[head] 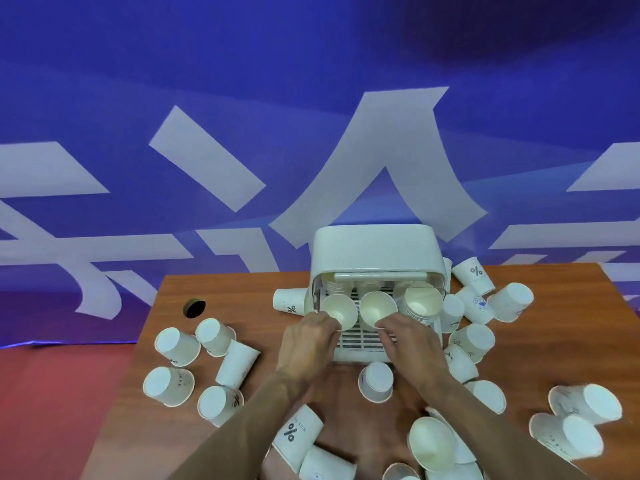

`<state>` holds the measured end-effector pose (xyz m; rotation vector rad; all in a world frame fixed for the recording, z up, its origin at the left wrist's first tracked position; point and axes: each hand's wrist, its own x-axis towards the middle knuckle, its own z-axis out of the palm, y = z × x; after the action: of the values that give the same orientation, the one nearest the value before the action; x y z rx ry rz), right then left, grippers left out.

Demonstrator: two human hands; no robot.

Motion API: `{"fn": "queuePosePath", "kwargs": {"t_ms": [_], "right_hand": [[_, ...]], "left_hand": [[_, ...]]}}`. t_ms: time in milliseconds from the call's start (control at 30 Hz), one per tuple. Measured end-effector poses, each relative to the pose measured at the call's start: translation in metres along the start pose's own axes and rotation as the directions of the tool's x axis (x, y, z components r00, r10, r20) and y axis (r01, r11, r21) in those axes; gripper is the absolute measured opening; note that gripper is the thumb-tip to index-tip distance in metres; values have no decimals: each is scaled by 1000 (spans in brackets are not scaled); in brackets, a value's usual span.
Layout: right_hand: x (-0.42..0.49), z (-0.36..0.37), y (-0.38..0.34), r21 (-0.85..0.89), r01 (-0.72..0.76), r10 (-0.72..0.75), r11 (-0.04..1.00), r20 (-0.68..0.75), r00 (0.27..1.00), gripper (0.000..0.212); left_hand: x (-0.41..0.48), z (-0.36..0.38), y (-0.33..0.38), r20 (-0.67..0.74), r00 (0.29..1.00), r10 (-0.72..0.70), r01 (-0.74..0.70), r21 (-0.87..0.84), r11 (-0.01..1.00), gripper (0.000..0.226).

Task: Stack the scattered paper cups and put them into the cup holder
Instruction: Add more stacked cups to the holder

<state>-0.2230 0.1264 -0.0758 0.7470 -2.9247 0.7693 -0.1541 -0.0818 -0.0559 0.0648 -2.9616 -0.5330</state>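
A white cup holder with a lifted lid stands at the table's far middle, its slotted tray facing me. Three cup stacks lie in it, mouths toward me. My left hand pinches the rim of the left cup stack. My right hand pinches the rim of the middle cup stack. The right stack lies untouched. Several loose white paper cups lie scattered around, such as one just in front of the holder between my wrists.
The wooden table has a round cable hole at its far left. Groups of several cups lie at the left, right and near edge. A blue banner hangs behind; red floor lies to the left.
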Motion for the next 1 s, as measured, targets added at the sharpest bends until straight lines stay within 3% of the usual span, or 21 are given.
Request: {"fn": "queuePosePath", "kwargs": {"t_ms": [567,1000], "right_hand": [[14,14,10,-115,33,-15,993,157,987,18],[20,36,26,-267,37,31,963,246,969,22]], "left_hand": [[12,31,1,25,994,-103,100,76,992,16],[14,45,-7,115,990,-78,65,118,991,19]]}}
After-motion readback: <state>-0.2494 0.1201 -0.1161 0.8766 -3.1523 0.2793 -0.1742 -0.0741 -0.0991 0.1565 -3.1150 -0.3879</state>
